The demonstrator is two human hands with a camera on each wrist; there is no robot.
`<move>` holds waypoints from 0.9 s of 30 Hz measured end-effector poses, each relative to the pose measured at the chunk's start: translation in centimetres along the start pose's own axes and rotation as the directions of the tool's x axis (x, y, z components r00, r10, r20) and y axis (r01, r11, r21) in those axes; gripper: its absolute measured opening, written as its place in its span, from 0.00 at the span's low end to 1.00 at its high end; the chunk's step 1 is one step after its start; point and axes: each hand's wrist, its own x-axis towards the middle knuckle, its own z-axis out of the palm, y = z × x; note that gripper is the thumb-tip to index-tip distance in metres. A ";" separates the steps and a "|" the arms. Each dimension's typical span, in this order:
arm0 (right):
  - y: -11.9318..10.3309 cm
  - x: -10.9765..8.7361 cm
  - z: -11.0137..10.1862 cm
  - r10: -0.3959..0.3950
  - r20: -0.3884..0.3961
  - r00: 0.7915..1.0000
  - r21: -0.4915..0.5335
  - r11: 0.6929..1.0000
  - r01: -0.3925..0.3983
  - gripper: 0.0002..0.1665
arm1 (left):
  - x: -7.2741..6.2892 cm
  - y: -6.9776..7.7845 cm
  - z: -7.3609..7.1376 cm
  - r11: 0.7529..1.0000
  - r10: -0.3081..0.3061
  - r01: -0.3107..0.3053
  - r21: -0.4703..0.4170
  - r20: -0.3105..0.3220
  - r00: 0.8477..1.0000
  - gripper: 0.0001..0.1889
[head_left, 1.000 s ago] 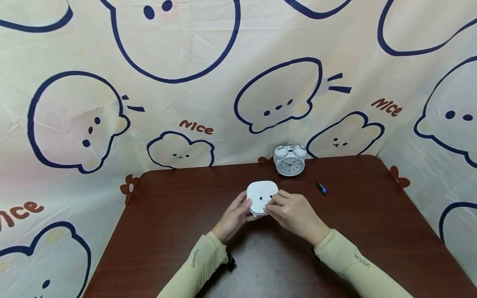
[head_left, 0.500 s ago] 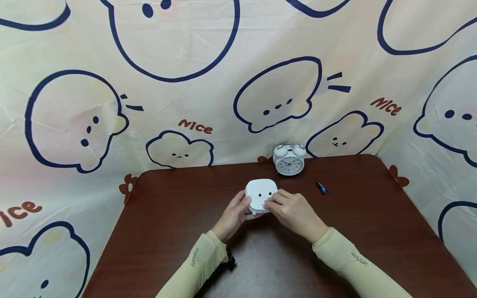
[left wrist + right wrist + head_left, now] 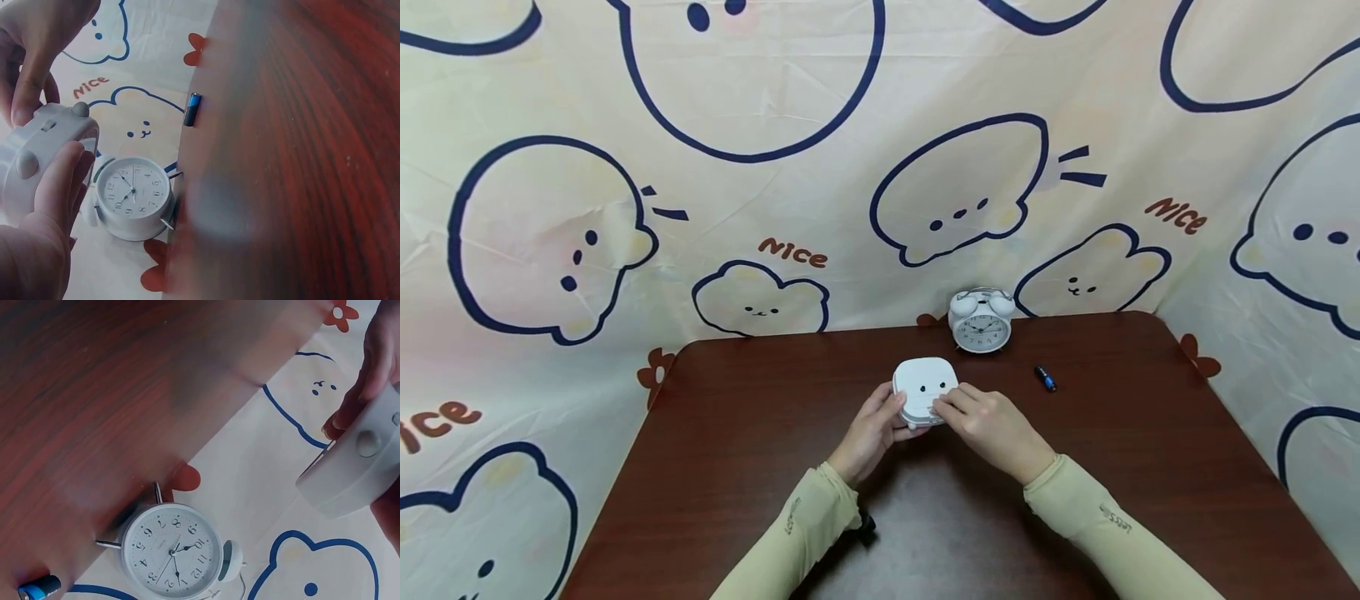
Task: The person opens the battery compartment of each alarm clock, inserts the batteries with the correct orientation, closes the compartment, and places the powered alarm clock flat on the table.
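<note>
A white rounded-square desk clock (image 3: 914, 375) is held above the table, its back with two black knobs turned toward me in the head view. My left hand (image 3: 868, 437) grips its left side, thumb on the back and fingers underneath. My right hand (image 3: 997, 429) has curled fingers at the lower right of the back, where a panel outline shows; its fingertips partly cover that panel. In the left wrist view, the clock (image 3: 53, 140) shows small round feet, with the left thumb along its side. The right wrist view shows the clock (image 3: 350, 469) from its edge.
A white twin-bell alarm clock (image 3: 982, 332) stands at the back edge of the brown table (image 3: 760, 417). To its right lies a blue-and-black battery (image 3: 1045, 378). A printed cloth (image 3: 842, 200) hangs behind and beside the table.
The desk clock has risen slightly in the head view, and its back is tilted a little differently. Both hands keep their hold; the right fingers stay at the panel.
</note>
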 end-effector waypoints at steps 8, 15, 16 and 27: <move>0.1 0.1 -0.1 -0.005 -0.007 1.000 -0.008 1.000 0.005 0.21 | 0.0 0.0 0.2 1.000 0.002 -0.003 -0.031 -0.030 1.000 0.29; 0.3 0.0 0.3 0.051 -0.043 0.998 0.058 0.997 -0.048 0.16 | 0.0 0.3 0.3 0.999 0.007 -0.008 -0.037 -0.028 1.000 0.30; 0.3 0.0 0.4 0.063 -0.045 0.997 0.071 0.996 -0.060 0.15 | 0.0 0.3 0.3 0.999 0.005 -0.006 -0.041 -0.030 1.000 0.29; 0.3 0.3 0.1 0.194 -0.083 0.978 0.157 0.971 -0.179 0.14 | -0.3 0.1 0.4 0.999 -0.005 0.004 -0.045 -0.004 1.000 0.29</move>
